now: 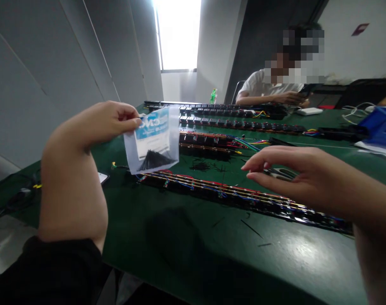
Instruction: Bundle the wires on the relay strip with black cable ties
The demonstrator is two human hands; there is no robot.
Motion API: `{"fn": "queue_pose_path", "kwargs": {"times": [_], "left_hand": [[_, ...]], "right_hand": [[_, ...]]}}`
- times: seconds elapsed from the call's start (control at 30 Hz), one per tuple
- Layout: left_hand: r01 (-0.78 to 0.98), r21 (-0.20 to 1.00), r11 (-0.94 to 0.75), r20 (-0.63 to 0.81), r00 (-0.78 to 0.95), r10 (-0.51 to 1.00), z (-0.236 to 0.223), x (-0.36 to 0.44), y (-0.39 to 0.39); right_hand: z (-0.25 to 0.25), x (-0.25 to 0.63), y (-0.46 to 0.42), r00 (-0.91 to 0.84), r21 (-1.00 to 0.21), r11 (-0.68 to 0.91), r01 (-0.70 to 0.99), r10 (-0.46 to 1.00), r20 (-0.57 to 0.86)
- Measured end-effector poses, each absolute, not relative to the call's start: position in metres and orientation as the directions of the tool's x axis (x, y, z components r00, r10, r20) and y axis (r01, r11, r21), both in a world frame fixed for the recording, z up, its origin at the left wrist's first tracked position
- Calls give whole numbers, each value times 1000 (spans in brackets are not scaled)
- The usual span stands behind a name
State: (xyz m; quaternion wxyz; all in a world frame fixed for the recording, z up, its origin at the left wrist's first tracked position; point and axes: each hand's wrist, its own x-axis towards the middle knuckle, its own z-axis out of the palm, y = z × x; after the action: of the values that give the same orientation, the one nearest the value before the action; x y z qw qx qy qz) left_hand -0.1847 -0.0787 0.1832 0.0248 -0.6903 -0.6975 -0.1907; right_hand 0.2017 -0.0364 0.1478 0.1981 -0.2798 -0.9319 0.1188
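My left hand (121, 118) pinches the top edge of a clear plastic bag (173, 144), held up over the table. Inside the bag are a blue and white label and a bunch of thin black strips that look like cable ties. To the right, my right hand (288, 173) hovers above a long black strip with wires (208, 188), thumb and forefinger nearly together. Whatever may be between those fingertips is too small to make out. Grey, looped tool handles (281, 173) show in the gap behind the thumb; I cannot tell whether the hand holds them.
More black strips with wiring (243, 123) lie across the green table (129, 228). Loose black pieces (201, 164) are scattered between them. Across the table sits a person (259, 87) in white. A green bottle (213, 96) and a blue bin (381, 125) stand further back.
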Motion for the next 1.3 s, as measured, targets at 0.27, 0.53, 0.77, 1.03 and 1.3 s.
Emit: {"fn": "queue_pose_path", "kwargs": {"times": [0.27,0.53,0.77,1.03,1.3], "left_hand": [[824,459,-332,181,280,943,170,-123,-73],[808,469,-356,118,342,932,166,-100,-79],[816,438,-377,221,309,925,165,-94,-85],[850,274,-450,408,321,855,160,-85,-92],[966,167,-198,626,51,778,159,-88,-85]], "right_hand": [[145,165,-60,-665,129,874,468,252,703],[128,153,-52,-773,258,875,410,184,607],[122,151,-55,-773,456,789,413,39,633],[123,144,-58,-850,431,838,334,70,522],[123,139,-66,-922,264,936,235,129,365]]}}
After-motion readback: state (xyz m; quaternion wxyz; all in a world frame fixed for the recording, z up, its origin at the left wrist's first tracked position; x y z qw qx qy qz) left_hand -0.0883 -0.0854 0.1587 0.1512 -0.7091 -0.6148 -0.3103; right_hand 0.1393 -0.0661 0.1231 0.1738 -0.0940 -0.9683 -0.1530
